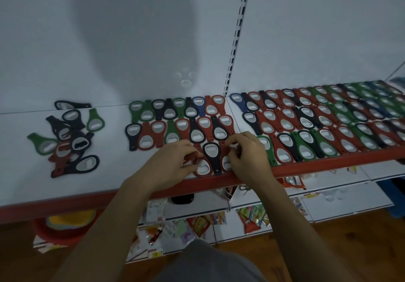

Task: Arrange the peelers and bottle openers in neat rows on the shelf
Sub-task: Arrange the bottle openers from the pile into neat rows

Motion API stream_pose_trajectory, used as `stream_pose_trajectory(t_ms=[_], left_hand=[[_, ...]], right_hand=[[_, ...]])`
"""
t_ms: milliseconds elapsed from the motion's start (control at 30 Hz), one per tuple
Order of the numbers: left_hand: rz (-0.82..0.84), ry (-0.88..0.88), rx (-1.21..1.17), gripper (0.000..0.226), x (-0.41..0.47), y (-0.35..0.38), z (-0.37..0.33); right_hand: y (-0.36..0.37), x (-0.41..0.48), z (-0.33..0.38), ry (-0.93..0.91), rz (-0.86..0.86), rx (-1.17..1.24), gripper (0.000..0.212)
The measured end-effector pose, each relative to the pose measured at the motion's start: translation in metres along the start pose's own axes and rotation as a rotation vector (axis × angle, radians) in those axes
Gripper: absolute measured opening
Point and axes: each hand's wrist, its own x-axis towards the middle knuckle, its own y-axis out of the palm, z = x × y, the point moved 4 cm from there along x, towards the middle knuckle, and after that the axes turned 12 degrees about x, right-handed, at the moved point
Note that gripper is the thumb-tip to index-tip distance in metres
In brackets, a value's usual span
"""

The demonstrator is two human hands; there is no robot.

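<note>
Bottle openers in red, black, green and blue lie in tight rows (317,117) across the white shelf (114,178), from the middle to the far right. A loose heap of openers (68,139) sits at the left. My left hand (173,163) pinches a red opener (202,166) at the front row's left end. My right hand (247,154) pinches another red opener (226,161) just right of a black opener (211,152) that lies between the two hands. My fingers hide most of both red openers.
The shelf has a red front lip (306,167) and a slotted upright (236,36) in the white back wall. Lower shelves hold packets (199,224). A red basin (63,227) stands on the wooden floor at the lower left.
</note>
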Motion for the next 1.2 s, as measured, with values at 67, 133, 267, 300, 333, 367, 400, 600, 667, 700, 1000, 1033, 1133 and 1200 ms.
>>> stream_pose_trajectory(t_ms=[67,133,267,300,333,367,400,600,667,700,1000,1033,1133,1200], left_hand=[[-0.006,-0.020,-0.040,0.036,-0.002,-0.001,0.003],[-0.047,-0.084,-0.254,0.037,-0.003,-0.006,0.007],[-0.210,-0.230,-0.987,0.033,-0.003,-0.021,0.004],[-0.244,-0.249,-1.108,0.031,-0.003,-0.023,0.002],[-0.264,-0.253,-1.208,0.029,-0.002,-0.023,0.000],[-0.272,-0.244,-1.292,0.029,-0.001,-0.023,-0.004],[-0.279,-0.237,-1.354,0.029,-0.001,-0.023,-0.007],[-0.502,-0.316,-1.234,0.034,-0.019,-0.023,0.017],[-0.570,-0.300,-0.944,0.034,-0.029,-0.026,0.031],[-0.594,-0.297,-0.816,0.031,-0.034,-0.028,0.037],[-0.255,-0.086,-0.039,0.026,-0.041,-0.013,0.042],[-0.230,-0.077,-0.022,0.028,-0.039,-0.011,0.040],[-0.141,-0.091,0.034,0.037,-0.036,-0.006,0.035],[-0.099,-0.092,0.054,0.038,-0.036,-0.005,0.032]], right_hand=[[-0.004,-0.002,0.003,-0.017,-0.055,0.020,0.019],[-0.008,-0.003,0.011,-0.054,-0.113,0.054,0.016],[-0.002,0.000,0.043,-0.120,-0.064,0.217,0.010],[0.003,0.003,0.054,-0.121,-0.014,0.259,0.009],[0.008,0.006,0.063,-0.128,0.037,0.284,0.011],[0.013,0.009,0.073,-0.147,0.085,0.302,0.014],[0.019,0.011,0.081,-0.161,0.125,0.336,0.016],[0.038,0.018,0.084,0.032,0.152,0.519,0.022],[0.044,0.017,0.080,0.079,0.210,0.398,0.034],[0.047,0.016,0.079,0.089,0.251,0.346,0.040],[0.064,0.006,0.075,0.053,0.270,0.016,0.043],[0.060,0.004,0.074,0.038,0.248,0.014,0.040],[0.043,-0.001,0.070,0.013,0.141,0.017,0.015],[0.029,-0.003,0.059,0.015,0.066,-0.019,0.007]])
